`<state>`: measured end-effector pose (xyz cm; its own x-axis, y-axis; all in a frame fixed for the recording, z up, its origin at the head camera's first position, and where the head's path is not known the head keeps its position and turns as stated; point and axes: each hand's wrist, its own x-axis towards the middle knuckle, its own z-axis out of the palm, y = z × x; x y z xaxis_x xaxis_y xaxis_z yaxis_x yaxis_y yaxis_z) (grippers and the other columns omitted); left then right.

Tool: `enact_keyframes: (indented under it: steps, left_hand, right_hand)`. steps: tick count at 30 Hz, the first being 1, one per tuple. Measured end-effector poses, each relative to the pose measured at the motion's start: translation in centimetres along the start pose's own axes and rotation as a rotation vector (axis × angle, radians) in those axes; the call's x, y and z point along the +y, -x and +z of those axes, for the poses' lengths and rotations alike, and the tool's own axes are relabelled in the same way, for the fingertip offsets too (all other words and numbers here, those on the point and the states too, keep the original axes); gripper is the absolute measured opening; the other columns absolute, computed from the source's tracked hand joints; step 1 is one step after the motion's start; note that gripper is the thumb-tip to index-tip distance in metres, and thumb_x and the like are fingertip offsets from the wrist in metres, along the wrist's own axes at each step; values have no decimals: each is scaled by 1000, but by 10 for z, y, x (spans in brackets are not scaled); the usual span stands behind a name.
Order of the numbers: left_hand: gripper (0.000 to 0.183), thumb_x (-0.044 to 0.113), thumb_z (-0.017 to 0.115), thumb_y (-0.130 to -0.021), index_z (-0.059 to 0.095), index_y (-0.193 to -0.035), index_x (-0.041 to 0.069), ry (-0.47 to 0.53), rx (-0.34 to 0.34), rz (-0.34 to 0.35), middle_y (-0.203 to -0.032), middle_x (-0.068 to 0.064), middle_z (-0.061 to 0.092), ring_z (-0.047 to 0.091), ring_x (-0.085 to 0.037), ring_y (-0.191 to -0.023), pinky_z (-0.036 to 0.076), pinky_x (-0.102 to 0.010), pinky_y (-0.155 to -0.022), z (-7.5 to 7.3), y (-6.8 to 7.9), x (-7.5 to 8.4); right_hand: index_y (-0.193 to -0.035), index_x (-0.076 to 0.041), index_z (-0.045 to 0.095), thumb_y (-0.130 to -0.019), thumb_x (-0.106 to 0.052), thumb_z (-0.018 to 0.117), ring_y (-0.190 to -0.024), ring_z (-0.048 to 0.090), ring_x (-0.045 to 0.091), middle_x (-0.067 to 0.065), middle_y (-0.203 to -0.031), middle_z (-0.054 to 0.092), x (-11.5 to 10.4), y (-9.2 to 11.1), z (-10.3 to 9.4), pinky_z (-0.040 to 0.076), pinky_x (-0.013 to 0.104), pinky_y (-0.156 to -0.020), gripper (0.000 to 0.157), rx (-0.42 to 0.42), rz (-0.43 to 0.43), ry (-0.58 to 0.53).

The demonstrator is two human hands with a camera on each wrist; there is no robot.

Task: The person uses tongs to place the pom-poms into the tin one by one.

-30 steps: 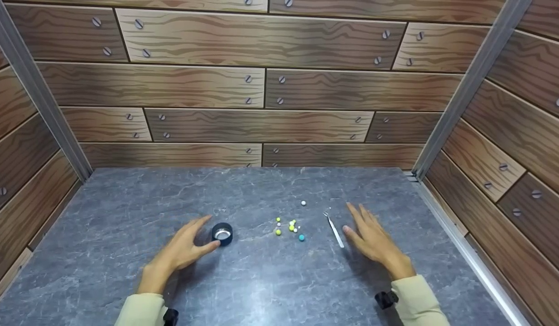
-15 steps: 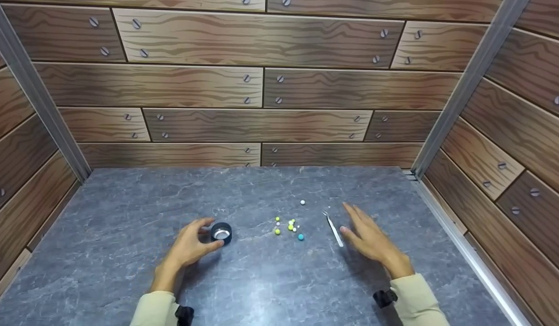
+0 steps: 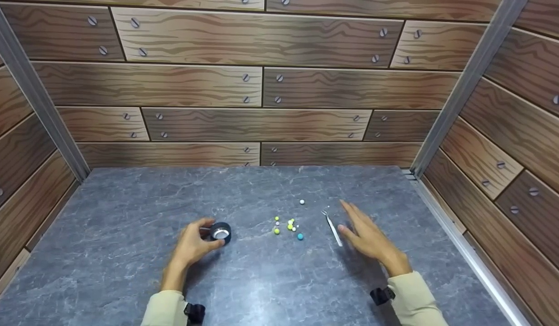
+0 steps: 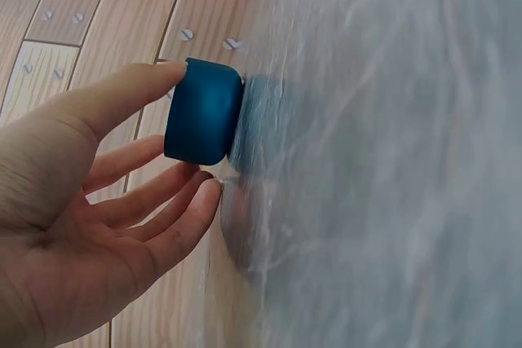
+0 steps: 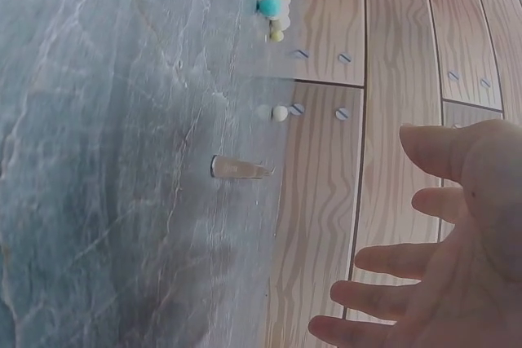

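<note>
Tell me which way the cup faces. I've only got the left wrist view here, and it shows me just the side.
Observer: The head view shows the cup with its mouth up and a silvery inside.
Operator: Good. And where's the right hand, and is it holding anything?
Observer: The right hand is open beside the tweezers, not touching them.
Operator: What lies between the cup and the tweezers?
Observer: A loose group of small balls, mostly yellow and white; the blue ball is the closest to the person.
</note>
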<state>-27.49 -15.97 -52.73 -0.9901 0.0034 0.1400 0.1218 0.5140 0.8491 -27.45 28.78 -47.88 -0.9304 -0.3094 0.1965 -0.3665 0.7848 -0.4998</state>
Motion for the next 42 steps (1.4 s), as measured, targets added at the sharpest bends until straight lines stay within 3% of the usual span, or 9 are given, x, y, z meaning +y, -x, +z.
enact_keyframes:
  steps: [14,22,31,37,42]
  left_hand:
    - [62,-1,90,-71,66,-128,-7,100,10,-60,-124,-26,71,71,-40,-111,57,-49,-98,4,-2,-1]
    - [61,1,90,-72,67,-128,-5,92,-7,-56,-123,-24,71,70,-37,-110,57,-49,-98,4,-2,-1]
    - [56,2,90,-73,69,-126,-2,82,-21,-38,-120,-22,73,71,-36,-109,56,-50,-98,3,-3,-3]
    - [55,3,90,-74,70,-125,-2,66,-26,-17,-118,-21,74,71,-35,-108,56,-51,-99,2,-4,-4]
    - [54,2,90,-73,71,-123,-2,78,-28,-2,-116,-21,75,72,-34,-106,56,-50,-99,2,-4,-5]
  right_hand:
    - [-162,-4,27,-105,-24,59,-154,27,49,27,-166,30,-5,-10,1,21,68,-123,69,35,-37,-38]
    - [-160,-2,32,-105,-22,59,-151,33,48,27,-163,36,-6,-16,-2,25,65,-124,65,1,-24,-36]
    - [-143,2,56,-104,-21,60,-138,51,49,26,-146,58,-5,-23,-6,38,63,-116,46,-43,59,-21]
    - [-135,2,63,-97,-15,69,-118,65,49,30,-128,68,-6,-33,0,52,61,-100,41,-17,147,-7]
    - [-129,1,67,-93,-11,73,-106,71,42,26,-114,74,-10,-41,5,56,56,-94,39,4,243,-15]
